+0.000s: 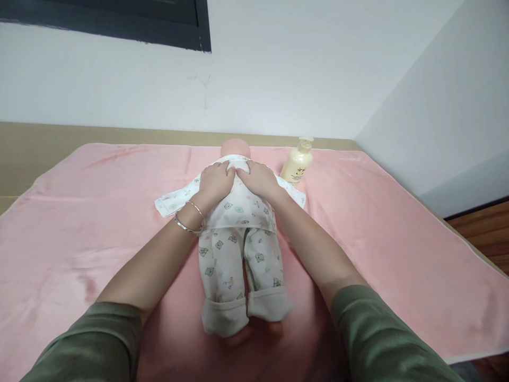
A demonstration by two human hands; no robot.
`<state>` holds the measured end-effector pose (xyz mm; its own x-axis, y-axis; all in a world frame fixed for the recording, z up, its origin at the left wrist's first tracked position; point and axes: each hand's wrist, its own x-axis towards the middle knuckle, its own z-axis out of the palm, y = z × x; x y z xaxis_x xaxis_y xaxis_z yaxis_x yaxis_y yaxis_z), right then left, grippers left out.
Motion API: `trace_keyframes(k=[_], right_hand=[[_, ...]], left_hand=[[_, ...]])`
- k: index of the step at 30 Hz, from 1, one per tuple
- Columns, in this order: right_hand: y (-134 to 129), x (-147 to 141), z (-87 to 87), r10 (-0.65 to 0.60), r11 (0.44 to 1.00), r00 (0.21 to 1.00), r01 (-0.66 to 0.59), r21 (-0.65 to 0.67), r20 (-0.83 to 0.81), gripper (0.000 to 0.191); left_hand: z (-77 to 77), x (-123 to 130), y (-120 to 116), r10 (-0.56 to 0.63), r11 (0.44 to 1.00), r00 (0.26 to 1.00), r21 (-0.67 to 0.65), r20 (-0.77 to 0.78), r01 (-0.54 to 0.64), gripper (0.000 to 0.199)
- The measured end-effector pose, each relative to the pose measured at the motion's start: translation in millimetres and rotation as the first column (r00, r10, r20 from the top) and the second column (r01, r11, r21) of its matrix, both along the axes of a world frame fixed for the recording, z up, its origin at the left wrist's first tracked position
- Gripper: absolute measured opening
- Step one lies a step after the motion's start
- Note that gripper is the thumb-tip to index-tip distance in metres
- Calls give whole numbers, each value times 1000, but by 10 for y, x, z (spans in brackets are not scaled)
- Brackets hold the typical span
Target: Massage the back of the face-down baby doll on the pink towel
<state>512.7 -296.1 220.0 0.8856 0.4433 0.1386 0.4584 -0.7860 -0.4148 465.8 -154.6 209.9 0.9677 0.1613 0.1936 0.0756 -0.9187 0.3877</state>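
A baby doll (238, 212) lies stretched out with its head away from me, dressed in a white long-sleeved top and white trousers with small printed animals. The trouser cuffs are rolled up and the feet show below them. My left hand (217, 183) rests flat on the left of the doll's upper body, a silver bangle on the wrist. On the right side of the upper body lies my right hand (259, 179), fingers spread. Both thumbs nearly meet at the middle. Only the smooth top of the doll's head (235, 148) shows.
Under the doll is a pink cloth (119, 223) spread over a light wooden surface (51, 140). A cream pump bottle (297, 162) stands beyond the doll's right sleeve. A white wall (278, 69) with a dark frame (159, 26) rises behind.
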Motion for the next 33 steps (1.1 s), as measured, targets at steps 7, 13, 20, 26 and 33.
trace_keyframes(k=[7, 13, 20, 26, 33], right_hand=[[-44, 75, -9, 26, 1000, 999, -26, -12, -20, 49], [52, -75, 35, 15, 986, 998, -5, -169, 60, 49], [225, -454, 32, 88, 941, 972, -10, -337, 217, 43], [73, -135, 32, 70, 977, 997, -59, -203, 44, 45], [-11, 150, -81, 29, 995, 1000, -28, -100, 5, 64]], left_hand=[[-29, -56, -115, -26, 991, 999, 130, 45, 20, 49], [-14, -3, -21, -44, 998, 999, 32, -11, 45, 43], [12, 88, 108, -46, 994, 995, -106, -94, 36, 45], [-8, -58, -103, -96, 991, 995, 88, -16, 97, 44], [-50, -107, -198, -95, 992, 995, 81, 30, 92, 42]])
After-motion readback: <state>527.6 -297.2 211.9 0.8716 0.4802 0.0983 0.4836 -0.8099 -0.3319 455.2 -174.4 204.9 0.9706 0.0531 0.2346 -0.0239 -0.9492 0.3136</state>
